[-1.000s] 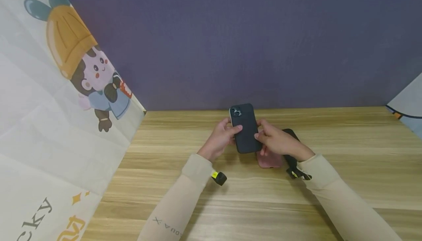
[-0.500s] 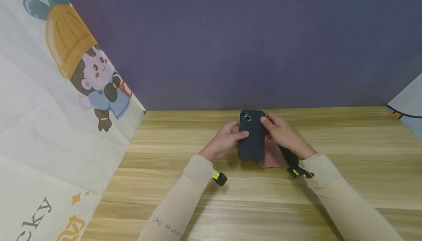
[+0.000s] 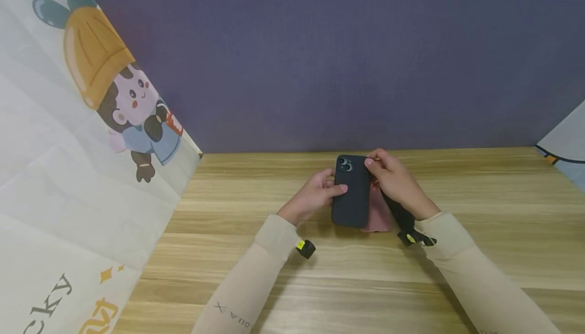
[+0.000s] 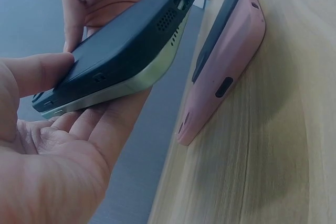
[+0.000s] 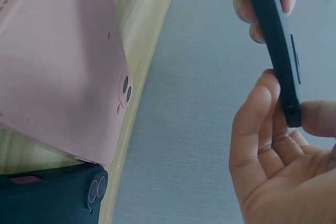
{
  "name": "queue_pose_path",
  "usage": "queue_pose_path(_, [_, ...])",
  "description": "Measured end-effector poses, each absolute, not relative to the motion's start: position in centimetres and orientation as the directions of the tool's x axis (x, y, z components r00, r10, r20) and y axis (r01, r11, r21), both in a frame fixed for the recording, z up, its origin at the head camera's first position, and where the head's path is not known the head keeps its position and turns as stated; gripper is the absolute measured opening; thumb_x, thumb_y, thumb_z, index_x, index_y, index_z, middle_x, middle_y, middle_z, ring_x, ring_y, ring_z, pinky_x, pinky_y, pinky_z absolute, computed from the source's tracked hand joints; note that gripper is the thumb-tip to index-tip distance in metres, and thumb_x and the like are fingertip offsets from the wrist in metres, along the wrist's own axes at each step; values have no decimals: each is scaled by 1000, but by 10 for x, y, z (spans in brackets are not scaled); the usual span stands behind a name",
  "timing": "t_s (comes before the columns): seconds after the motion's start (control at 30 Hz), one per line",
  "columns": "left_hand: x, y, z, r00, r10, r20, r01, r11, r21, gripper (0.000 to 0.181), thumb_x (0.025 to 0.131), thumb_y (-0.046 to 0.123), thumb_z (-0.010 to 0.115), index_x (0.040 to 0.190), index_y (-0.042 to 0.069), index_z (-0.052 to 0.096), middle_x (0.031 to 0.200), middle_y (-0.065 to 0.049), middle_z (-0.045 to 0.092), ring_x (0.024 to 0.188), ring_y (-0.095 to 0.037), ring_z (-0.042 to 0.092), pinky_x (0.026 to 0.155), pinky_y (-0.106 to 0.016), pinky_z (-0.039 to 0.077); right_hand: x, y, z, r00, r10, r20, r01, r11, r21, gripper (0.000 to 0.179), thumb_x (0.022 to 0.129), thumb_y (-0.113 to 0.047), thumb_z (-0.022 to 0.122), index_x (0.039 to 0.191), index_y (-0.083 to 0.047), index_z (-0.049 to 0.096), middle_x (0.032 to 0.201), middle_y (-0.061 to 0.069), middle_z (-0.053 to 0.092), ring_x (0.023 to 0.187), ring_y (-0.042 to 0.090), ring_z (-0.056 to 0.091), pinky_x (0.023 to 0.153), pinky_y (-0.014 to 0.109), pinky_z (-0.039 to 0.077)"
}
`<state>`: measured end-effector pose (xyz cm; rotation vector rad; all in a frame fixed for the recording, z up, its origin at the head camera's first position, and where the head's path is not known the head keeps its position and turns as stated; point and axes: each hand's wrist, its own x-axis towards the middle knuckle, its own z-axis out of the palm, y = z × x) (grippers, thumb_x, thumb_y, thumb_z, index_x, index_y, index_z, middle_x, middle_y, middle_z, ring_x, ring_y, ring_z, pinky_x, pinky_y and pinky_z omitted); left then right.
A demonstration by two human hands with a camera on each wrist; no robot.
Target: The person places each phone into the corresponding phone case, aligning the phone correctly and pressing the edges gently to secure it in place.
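Both hands hold a pale green phone (image 4: pixel 157 66) with a black phone case (image 3: pixel 351 197) over its back, raised above the table, camera end up. In the left wrist view the case's lower end stands off the phone, with a gap between them. My left hand (image 3: pixel 311 199) grips the left long side, thumb on the case's back and fingers beneath. My right hand (image 3: pixel 402 187) pinches the upper right corner between thumb and fingers. Behind them a pink phone case (image 3: pixel 379 212) lies on the table, partly covered in the head view.
A second black phone case (image 5: pixel 52 198) lies beside the pink one, mostly under the right wrist in the head view. The wooden table (image 3: pixel 228 273) ends at a dark blue-grey wall panel (image 3: pixel 320 60). A printed white cloth (image 3: pixel 68 181) hangs at the left.
The phone and case have moved right and slightly down and turned more upright. My right hand has shifted from the lower right side to the upper right corner.
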<state>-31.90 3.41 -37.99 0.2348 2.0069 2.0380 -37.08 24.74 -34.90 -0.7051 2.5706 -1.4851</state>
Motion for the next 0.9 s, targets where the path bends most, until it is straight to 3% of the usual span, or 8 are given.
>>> queue_pose_path(0.5, [-317,34,-378,-948,306,-86,-87,9,996,34,104,7,58,137,3,51,116,-28,70,99,-19,74,87,-34,62,-371,247,-349,-899,-416,133,-314,405,-859,29,110,-26,46,117,-1,58,88,15,65,72,26,65,62,32,57])
queue_pose_path(0.9, [-317,34,-379,-947,312,-77,-78,10,997,35,104,7,58,138,4,51,117,-29,70,94,-16,73,84,-34,62,-370,246,-347,-905,-411,108,-254,320,-913,25,109,-21,47,112,3,56,78,1,56,68,20,60,60,30,53])
